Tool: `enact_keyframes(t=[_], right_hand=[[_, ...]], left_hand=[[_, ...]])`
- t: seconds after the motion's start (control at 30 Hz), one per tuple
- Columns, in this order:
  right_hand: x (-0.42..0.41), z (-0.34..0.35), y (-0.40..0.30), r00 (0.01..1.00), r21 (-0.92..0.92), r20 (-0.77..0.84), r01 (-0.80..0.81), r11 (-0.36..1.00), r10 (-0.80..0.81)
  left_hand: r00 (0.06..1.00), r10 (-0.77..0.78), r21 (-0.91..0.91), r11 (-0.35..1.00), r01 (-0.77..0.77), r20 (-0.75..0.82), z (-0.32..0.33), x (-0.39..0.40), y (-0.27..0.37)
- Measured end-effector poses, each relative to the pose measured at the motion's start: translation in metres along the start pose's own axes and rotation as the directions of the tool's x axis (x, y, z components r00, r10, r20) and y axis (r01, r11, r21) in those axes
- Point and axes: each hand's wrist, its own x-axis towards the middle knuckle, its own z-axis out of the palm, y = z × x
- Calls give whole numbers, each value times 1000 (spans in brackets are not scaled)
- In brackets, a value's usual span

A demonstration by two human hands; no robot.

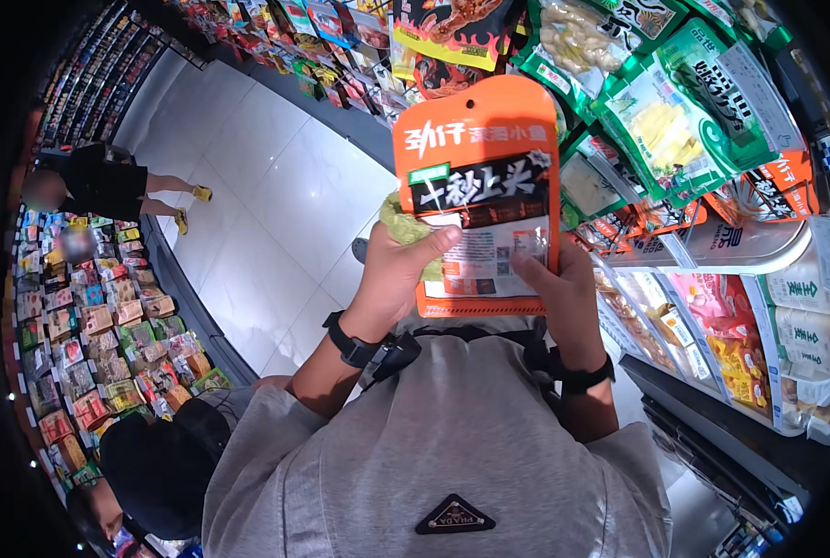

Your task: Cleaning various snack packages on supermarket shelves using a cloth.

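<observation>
An orange snack packet [485,209] with a hang hole faces up in front of my chest, its printed panel bearing writing and small codes. My left hand [394,272] grips its left edge, thumb across the front. Crumpled between that palm and the packet is a yellow-green cloth [397,220]; its material is hard to make out. My right hand [565,296] pinches the lower right side with the thumb on the front and the fingers hidden behind. Both wrists wear black straps.
Hanging green packets [687,118] and a black-and-red packet [457,28] crowd close beyond my hands. Clear-fronted bins [722,335] stand at the right. A person [108,181] stands by the left display [108,335]; another person in a black cap [157,460] is close behind left.
</observation>
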Motion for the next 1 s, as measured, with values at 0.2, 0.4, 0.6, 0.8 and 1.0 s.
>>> enact_keyframes(t=[0.2,0.4,0.6,0.8,1.0], right_hand=[[-1,7,16,949,265,209,-289,920,238],[-4,26,23,915,598,318,-397,696,248],[-18,18,69,969,83,206,124,989,-139],[-9,12,48,960,922,266,-226,314,-91],[-19,21,29,939,528,-66,320,787,-338]], left_hand=[[856,313,43,945,-325,-411,-8,3,9],[701,288,752,-126,-647,652,0,-33,13],[927,-167,940,-3,-340,335,-21,-19,15],[718,-174,675,-249,-695,674,42,-32,36],[717,193,707,132,-695,669,34,-15,68]])
